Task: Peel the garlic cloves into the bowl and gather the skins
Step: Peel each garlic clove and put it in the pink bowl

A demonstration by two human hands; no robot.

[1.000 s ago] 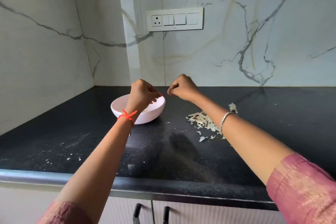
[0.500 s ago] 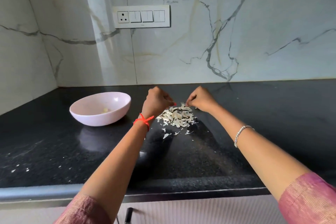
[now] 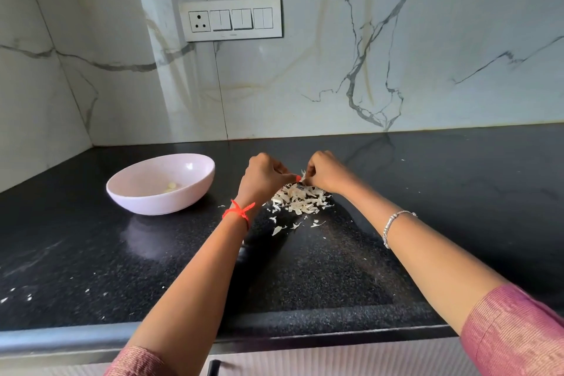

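**Black stone worktop, both hands pinched together over the skins**

Black speckled stone made up the worktop (image 3: 91, 253), which ran back to a wall of white marble veined in grey. A pale pink bowl (image 3: 195, 192) sat on the left, towards the far side. A few peeled garlic cloves (image 3: 171, 185) lay in its bottom.

To the right of the bowl, and apart from it, the garlic skins (image 3: 300, 200) were heaped in a loose white pile. A few stray flakes (image 3: 279, 229) lay just on the near side of the pile.

Both arms reached out from the near edge. The left hand (image 3: 262, 180) and the right hand (image 3: 326, 172) met over the far edge of the pile. Each hand had its fingers curled in, and their tips pinched a small pale piece (image 3: 302, 178) between them. It was too small to tell whether that piece was a clove or only skin.

The left wrist carried a red thread (image 3: 239, 212) and the right a silver bracelet (image 3: 393, 224). Pink sleeves (image 3: 515, 333) showed at the near corners.

A white switch plate (image 3: 233, 20) with one socket was fixed to the wall above the bowl. More white specks (image 3: 18, 296) dotted the near left of the worktop. A dark cabinet handle (image 3: 213, 368) showed below the worktop's edge.
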